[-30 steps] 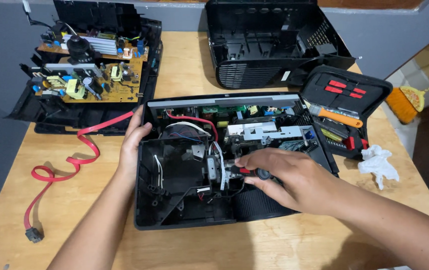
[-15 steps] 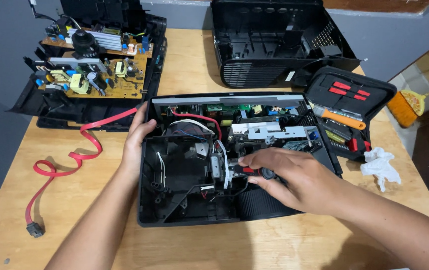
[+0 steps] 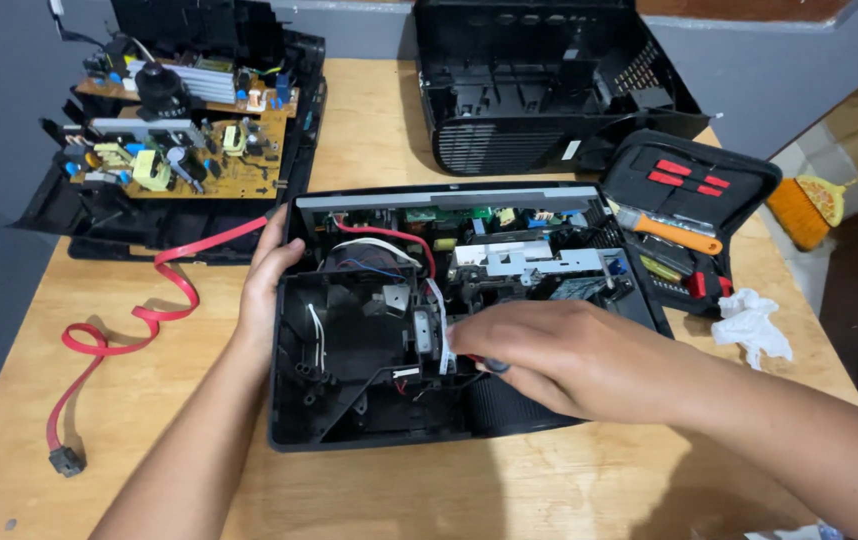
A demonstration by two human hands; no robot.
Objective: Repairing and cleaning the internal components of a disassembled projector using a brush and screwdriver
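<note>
A: Screwdriver (image 3: 484, 362) tip is going down inside the opened black case (image 3: 369, 420), in the head view. The right hand (image 3: 559, 355) is curling shut around the dark handle, fingers closed on it, and only a little of the tool is showing below them.

B: And the other hand?

A: The left hand (image 3: 267, 285) is bracing the case's left wall, thumb hooking over the rim, fingers pressing flat on the outside. It is not gripping anything, just steadying.

B: What is worrying you?

A: Thin white wires (image 3: 437, 325) are running just beside the right fingertips, and a red wire (image 3: 389, 238) is arching a bit beyond them. If the tip is slipping off its seat, I judge it could nick those wires or scratch the green board (image 3: 449, 216) further back. I cannot tell whether the tip is seated at all; the hand is hiding it.

B: Anything else?

A: A loose screw could be dropping into the dark cavity under the fingers. The red strap (image 3: 139, 315) is lying well left of the left hand.
</note>
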